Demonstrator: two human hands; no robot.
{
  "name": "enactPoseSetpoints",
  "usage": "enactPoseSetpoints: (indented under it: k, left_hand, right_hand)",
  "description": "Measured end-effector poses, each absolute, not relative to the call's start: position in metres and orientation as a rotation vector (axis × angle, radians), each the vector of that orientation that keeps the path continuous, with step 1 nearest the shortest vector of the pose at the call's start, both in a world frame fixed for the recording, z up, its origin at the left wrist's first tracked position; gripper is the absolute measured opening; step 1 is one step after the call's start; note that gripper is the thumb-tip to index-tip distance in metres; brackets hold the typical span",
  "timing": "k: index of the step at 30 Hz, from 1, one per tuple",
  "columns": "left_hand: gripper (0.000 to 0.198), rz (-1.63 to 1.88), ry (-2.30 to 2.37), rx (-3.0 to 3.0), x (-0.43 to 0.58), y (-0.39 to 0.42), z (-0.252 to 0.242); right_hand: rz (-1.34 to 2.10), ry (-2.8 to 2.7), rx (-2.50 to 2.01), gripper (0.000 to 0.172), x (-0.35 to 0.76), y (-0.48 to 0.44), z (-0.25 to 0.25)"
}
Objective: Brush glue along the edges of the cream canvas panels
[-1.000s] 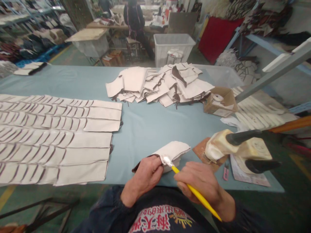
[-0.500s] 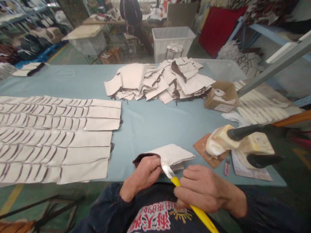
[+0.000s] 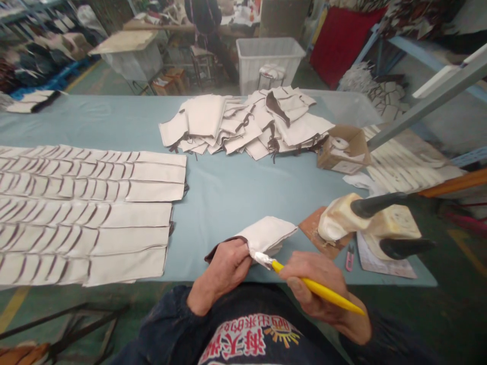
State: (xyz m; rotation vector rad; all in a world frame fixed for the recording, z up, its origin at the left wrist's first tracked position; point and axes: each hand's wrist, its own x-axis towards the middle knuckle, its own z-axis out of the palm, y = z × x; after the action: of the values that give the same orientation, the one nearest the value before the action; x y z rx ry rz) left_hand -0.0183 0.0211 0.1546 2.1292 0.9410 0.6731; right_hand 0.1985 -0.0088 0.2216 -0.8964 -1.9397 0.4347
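Observation:
Near the front edge of the table, my left hand (image 3: 230,263) is closed on a cream fabric piece (image 3: 271,232) with a dark brown edge. My right hand (image 3: 317,284) grips a brush (image 3: 315,287) by its yellow handle. The brush's white-coated tip touches or nearly touches the fabric's near edge beside my left fingers. To the right, two cream containers with black nozzles (image 3: 344,218) lie on a brown board and a paper sheet. Pink thread snips (image 3: 349,258) lie just left of the sheet.
Rows of overlapping cream pieces (image 3: 133,238) cover the table's left side. A loose heap of similar pieces (image 3: 243,124) lies at the back. A cardboard box (image 3: 342,149) with a white roll stands right of it. A metal bar (image 3: 422,104) slants across the right. Behind, a person sits beyond the table.
My right hand has turned the brush, so its handle lies flatter and points right. The fabric piece has shifted slightly with my left hand still on it.

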Motion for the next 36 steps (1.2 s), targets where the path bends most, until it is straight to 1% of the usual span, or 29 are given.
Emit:
enactPoseSetpoints:
  k: [4,6,9,16,19,21,23,27,31,36]
  left_hand:
    - [0.027,0.713,0.959,2.078,-0.015,0.020,0.160]
    - [0.027,0.746,0.960,2.045,-0.014,0.019,0.161]
    - [0.027,0.765,0.965,2.010,-0.013,0.016,0.161]
    - [0.028,0.748,0.928,2.040,-0.013,0.013,0.158]
    - [0.028,0.756,0.931,2.077,-0.014,0.012,0.157]
    - [0.028,0.778,0.937,2.108,-0.013,0.012,0.155]
    - [0.027,0.820,0.931,2.147,-0.011,0.010,0.153]
    - [0.026,0.899,0.943,2.215,-0.009,0.007,0.151]
    - [0.026,0.901,0.940,2.209,-0.011,0.006,0.151]
    - [0.026,0.903,0.934,2.200,-0.010,0.007,0.151]
  right_hand:
    - [0.361,-1.878,-0.968,0.020,0.203,-0.007,0.224]
    - [0.352,-1.913,-0.912,0.020,0.199,-0.007,0.222]
    - [0.363,-1.999,-0.784,0.021,0.193,-0.009,0.218]
    - [0.452,-1.997,-0.843,0.023,0.202,-0.018,0.223]
    - [0.569,-1.731,-1.059,0.023,0.199,-0.018,0.221]
    - [0.699,-1.376,-1.201,0.028,0.192,-0.016,0.216]
    - [0.832,-1.107,-1.247,0.034,0.185,-0.012,0.210]
    - [0.964,-1.022,-1.321,0.040,0.180,-0.007,0.200]
    - [0.884,-1.009,-1.385,0.041,0.195,-0.005,0.200]
    - [0.611,-1.175,-1.391,0.031,0.198,-0.011,0.215]
